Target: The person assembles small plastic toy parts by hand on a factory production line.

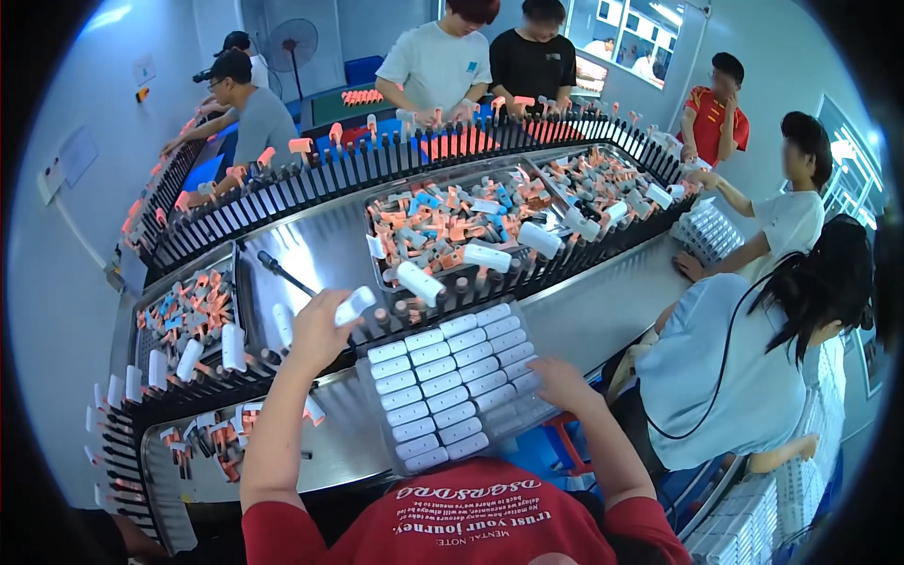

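My left hand (320, 330) is closed on a glossy white oblong plastic piece (354, 306) at the row of pegs, its fingers partly hidden. In front of my body lies a clear tray (513, 419) with white oblong pieces (438, 374) in columns; its lower right slots hold none. My right hand (562, 384) reaches over the tray's right side, fingers bent against the lowest white piece (527, 383) of the right column. Close beyond the tray, another white piece (420, 282) sits tilted on a peg.
Black upright pegs (282, 202) line a looping conveyor, many topped with orange-and-grey parts. Metal trays hold heaps of orange, grey and blue parts (452, 221) beyond and at left (188, 315). Loose parts (212, 443) lie lower left. A co-worker (725, 367) sits close at right; others stand around the line.
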Tool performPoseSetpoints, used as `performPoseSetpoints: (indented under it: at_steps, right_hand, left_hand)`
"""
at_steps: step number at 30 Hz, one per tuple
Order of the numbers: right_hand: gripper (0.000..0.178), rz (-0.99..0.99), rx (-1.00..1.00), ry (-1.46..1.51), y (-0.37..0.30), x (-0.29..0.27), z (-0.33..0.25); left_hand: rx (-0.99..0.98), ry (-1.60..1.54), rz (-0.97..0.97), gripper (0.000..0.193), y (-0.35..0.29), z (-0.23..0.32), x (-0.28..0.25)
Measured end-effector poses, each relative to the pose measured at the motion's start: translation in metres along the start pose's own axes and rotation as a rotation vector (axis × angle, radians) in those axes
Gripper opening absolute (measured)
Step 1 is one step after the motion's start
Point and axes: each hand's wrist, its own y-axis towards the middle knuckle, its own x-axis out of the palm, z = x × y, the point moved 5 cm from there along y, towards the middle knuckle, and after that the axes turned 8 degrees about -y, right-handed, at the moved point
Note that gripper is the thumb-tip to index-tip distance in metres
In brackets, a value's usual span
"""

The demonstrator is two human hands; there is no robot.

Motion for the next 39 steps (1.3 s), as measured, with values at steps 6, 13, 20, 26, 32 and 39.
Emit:
performPoseSetpoints:
  at_steps: [6, 13, 20, 26, 32, 39]
  right_hand:
    - [0.046, 0.079, -0.083, -0.206, 0.009, 0.010, -0.021]
    - [0.038, 0.024, -0.093, -0.294, 0.026, 0.021, -0.018]
    - [0.049, -0.054, -0.293, -0.155, 0.034, 0.005, -0.005]
    - [0.055, 0.133, -0.131, 0.102, 0.021, -0.019, 0.013]
    - [0.051, 0.455, 0.052, 0.591, 0.021, -0.045, 0.054]
    - [0.045, 0.584, 0.238, 0.898, 0.082, -0.096, 0.095]
  left_hand:
    - [-0.111, 0.061, 0.085, 0.041, -0.031, -0.017, -0.025]
    - [-0.256, -0.083, 0.430, 0.047, -0.032, 0.037, -0.047]
    - [-0.307, -0.952, -0.165, 0.043, 0.031, 0.106, 0.104]
    - [-0.439, -0.617, 0.040, 0.047, 0.108, 0.056, 0.177]
    - [-0.632, -0.315, -0.278, 0.046, 0.131, 0.067, 0.158]
    - [-0.400, 0.135, -0.267, 0.036, 0.100, 0.075, 0.120]
